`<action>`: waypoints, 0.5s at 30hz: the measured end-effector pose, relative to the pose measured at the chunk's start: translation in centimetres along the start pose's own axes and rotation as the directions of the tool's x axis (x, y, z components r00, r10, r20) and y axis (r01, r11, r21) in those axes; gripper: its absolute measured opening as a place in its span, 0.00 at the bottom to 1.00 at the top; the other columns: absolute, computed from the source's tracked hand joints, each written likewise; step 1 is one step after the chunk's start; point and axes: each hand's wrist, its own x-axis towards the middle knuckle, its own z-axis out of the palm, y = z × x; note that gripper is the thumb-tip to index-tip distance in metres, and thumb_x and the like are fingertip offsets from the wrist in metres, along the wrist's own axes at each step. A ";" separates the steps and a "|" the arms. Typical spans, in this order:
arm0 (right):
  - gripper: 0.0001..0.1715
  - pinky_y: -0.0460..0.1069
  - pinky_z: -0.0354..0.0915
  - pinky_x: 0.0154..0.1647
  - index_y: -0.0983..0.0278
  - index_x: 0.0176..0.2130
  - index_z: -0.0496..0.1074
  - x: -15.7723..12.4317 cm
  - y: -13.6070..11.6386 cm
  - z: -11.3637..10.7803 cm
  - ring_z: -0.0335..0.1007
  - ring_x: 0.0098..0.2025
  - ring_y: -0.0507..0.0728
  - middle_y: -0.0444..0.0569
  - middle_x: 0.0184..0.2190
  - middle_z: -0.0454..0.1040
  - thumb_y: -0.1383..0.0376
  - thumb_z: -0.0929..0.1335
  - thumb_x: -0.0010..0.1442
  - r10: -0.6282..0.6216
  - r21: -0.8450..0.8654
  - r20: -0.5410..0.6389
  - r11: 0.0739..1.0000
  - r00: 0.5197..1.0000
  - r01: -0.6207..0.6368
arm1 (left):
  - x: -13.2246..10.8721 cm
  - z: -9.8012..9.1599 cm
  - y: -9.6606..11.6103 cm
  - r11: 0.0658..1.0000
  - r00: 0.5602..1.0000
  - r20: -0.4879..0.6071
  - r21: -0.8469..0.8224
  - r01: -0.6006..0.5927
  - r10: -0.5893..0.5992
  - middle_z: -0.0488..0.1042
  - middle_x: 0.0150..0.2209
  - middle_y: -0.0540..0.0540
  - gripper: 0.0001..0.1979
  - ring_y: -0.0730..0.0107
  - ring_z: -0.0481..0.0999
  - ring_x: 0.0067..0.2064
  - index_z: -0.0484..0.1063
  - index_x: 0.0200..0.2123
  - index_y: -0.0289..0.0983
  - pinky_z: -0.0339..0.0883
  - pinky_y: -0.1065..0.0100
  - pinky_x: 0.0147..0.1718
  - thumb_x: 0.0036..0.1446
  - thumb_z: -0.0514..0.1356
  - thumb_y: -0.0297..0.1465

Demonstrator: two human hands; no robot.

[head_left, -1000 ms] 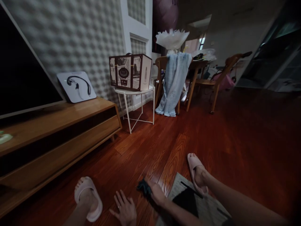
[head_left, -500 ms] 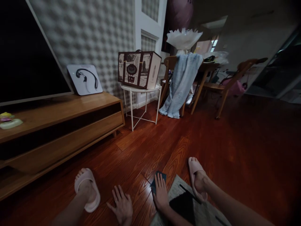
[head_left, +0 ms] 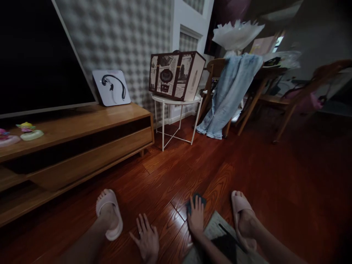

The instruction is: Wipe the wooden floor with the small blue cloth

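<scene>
My left hand (head_left: 147, 240) lies flat on the reddish wooden floor (head_left: 165, 183), fingers spread and a ring on one of them; nothing is in it. To its right, my right hand (head_left: 196, 220) rests palm down with straight fingers on a small dark teal cloth (head_left: 202, 201). Most of the cloth is hidden under the palm, and its edges show beyond the fingers. Beneath the right forearm lies a grey mat (head_left: 214, 227) with a dark patch. It reaches from the bottom edge of the view toward the cloth.
My feet in pale pink slippers (head_left: 117, 223) stand on either side. On the left is a low wooden TV cabinet (head_left: 90, 154). A patterned case (head_left: 176, 75) sits on a white side table (head_left: 176, 101). Farther right, jeans (head_left: 228, 91) hang over a chair near a table.
The view has turned left, so the room appears shifted right. My right hand has slid the cloth a little forward past the mat's corner. My left hand stays flat on the floor.
</scene>
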 end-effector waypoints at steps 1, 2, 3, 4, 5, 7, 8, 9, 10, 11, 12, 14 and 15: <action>0.39 0.70 0.45 0.73 0.56 0.72 0.55 -1.3 -1.3 0.6 0.41 0.75 0.70 0.54 0.76 0.45 0.62 0.65 0.66 -0.057 0.037 0.038 0.998 0.998 0.056 | 0.0 -0.2 0.0 1.000 1.000 -0.007 0.007 -0.002 0.002 0.55 0.74 0.46 0.35 0.41 0.43 0.75 0.62 0.68 0.51 0.51 0.31 0.63 0.56 0.56 0.38; 0.43 0.69 0.42 0.74 0.55 0.73 0.51 -2.5 -2.5 1.1 0.36 0.77 0.69 0.51 0.77 0.41 0.64 0.65 0.64 -0.121 0.077 0.080 0.990 0.989 0.115 | 0.0 -0.4 0.0 1.000 1.000 -0.014 0.013 -0.004 0.004 0.53 0.74 0.45 0.36 0.41 0.43 0.75 0.61 0.69 0.49 0.51 0.31 0.63 0.56 0.56 0.38; 0.46 0.69 0.41 0.74 0.54 0.74 0.49 -3.3 -3.7 1.5 0.34 0.77 0.68 0.49 0.77 0.39 0.66 0.65 0.62 -0.181 0.113 0.120 0.979 0.976 0.168 | 0.0 -0.5 0.1 1.000 1.000 -0.019 0.019 -0.007 0.008 0.52 0.75 0.43 0.36 0.42 0.43 0.75 0.60 0.69 0.48 0.50 0.32 0.64 0.56 0.56 0.38; 0.47 0.69 0.41 0.74 0.53 0.74 0.49 -3.7 -4.5 1.6 0.33 0.77 0.68 0.48 0.77 0.39 0.67 0.65 0.60 -0.225 0.136 0.149 0.969 0.963 0.205 | 0.0 -0.6 0.2 1.000 1.000 -0.023 0.023 -0.008 0.009 0.51 0.75 0.41 0.37 0.43 0.43 0.75 0.59 0.70 0.46 0.50 0.32 0.65 0.56 0.55 0.38; 0.47 0.69 0.41 0.74 0.53 0.74 0.49 -3.5 -4.9 1.5 0.33 0.77 0.67 0.48 0.77 0.39 0.67 0.65 0.60 -0.248 0.142 0.166 0.964 0.955 0.225 | -0.1 -0.7 0.2 1.000 1.000 -0.026 0.026 -0.008 0.009 0.49 0.75 0.40 0.37 0.44 0.43 0.76 0.58 0.70 0.45 0.49 0.32 0.65 0.57 0.55 0.37; 0.45 0.66 0.39 0.75 0.54 0.73 0.51 -1.7 -4.4 0.6 0.34 0.77 0.64 0.48 0.77 0.41 0.68 0.63 0.61 -0.237 0.121 0.155 0.968 0.959 0.220 | -0.2 -0.8 0.4 1.000 1.000 -0.029 0.025 -0.009 0.010 0.47 0.76 0.39 0.37 0.45 0.42 0.76 0.57 0.71 0.43 0.48 0.31 0.65 0.57 0.54 0.38; 0.44 0.65 0.39 0.75 0.55 0.73 0.52 -0.2 -3.4 0.0 0.34 0.77 0.63 0.48 0.76 0.42 0.68 0.62 0.61 -0.206 0.102 0.136 0.976 0.969 0.193 | -0.3 -0.8 0.4 1.000 0.999 -0.031 0.022 -0.010 0.010 0.47 0.76 0.38 0.37 0.45 0.42 0.76 0.56 0.71 0.42 0.47 0.30 0.65 0.58 0.54 0.38; 0.43 0.64 0.38 0.75 0.57 0.73 0.52 1.5 -2.0 -0.7 0.35 0.77 0.62 0.49 0.76 0.42 0.68 0.61 0.62 -0.158 0.079 0.114 0.986 0.981 0.150 | -0.3 -0.9 0.5 1.000 0.999 -0.031 0.018 -0.011 0.011 0.46 0.76 0.38 0.37 0.45 0.42 0.76 0.55 0.71 0.42 0.47 0.30 0.65 0.58 0.53 0.38; 0.43 0.63 0.37 0.75 0.59 0.73 0.52 3.3 -0.3 -1.4 0.35 0.77 0.62 0.49 0.76 0.42 0.68 0.61 0.62 -0.097 0.054 0.092 0.994 0.991 0.092 | -0.4 -0.9 0.6 1.000 0.999 -0.032 0.013 -0.010 0.011 0.47 0.76 0.37 0.37 0.45 0.43 0.76 0.55 0.72 0.42 0.46 0.29 0.65 0.58 0.53 0.37; 0.43 0.62 0.37 0.75 0.60 0.74 0.51 5.1 1.5 -2.1 0.34 0.77 0.62 0.50 0.76 0.42 0.68 0.60 0.62 -0.027 0.029 0.071 0.999 0.997 0.025 | -0.4 -0.9 0.7 1.000 0.999 -0.034 0.009 -0.008 0.008 0.47 0.75 0.37 0.37 0.45 0.43 0.76 0.54 0.72 0.42 0.46 0.29 0.65 0.59 0.52 0.37; 0.43 0.62 0.37 0.75 0.62 0.74 0.49 6.6 3.4 -2.6 0.34 0.77 0.62 0.51 0.76 0.41 0.68 0.59 0.62 0.044 0.004 0.052 0.999 0.998 -0.044 | -0.4 -0.9 0.7 1.000 0.999 -0.037 0.006 -0.003 0.003 0.48 0.75 0.37 0.37 0.46 0.44 0.76 0.54 0.72 0.42 0.45 0.29 0.66 0.59 0.52 0.37; 0.43 0.62 0.37 0.75 0.65 0.75 0.46 8.5 6.7 -3.2 0.33 0.77 0.63 0.54 0.76 0.41 0.68 0.57 0.63 0.153 -0.029 0.027 0.988 0.988 -0.152 | -0.4 -0.8 0.8 1.000 0.999 -0.046 -0.001 0.012 -0.012 0.50 0.75 0.39 0.37 0.46 0.45 0.75 0.55 0.71 0.44 0.46 0.29 0.65 0.58 0.53 0.37; 0.43 0.63 0.37 0.75 0.66 0.75 0.45 8.9 7.9 -3.2 0.34 0.77 0.63 0.56 0.76 0.42 0.67 0.56 0.64 0.183 -0.035 0.017 0.983 0.983 -0.182 | -0.4 -0.8 0.8 1.000 0.999 -0.051 -0.005 0.018 -0.018 0.51 0.75 0.40 0.36 0.45 0.45 0.75 0.57 0.71 0.45 0.46 0.30 0.65 0.57 0.54 0.37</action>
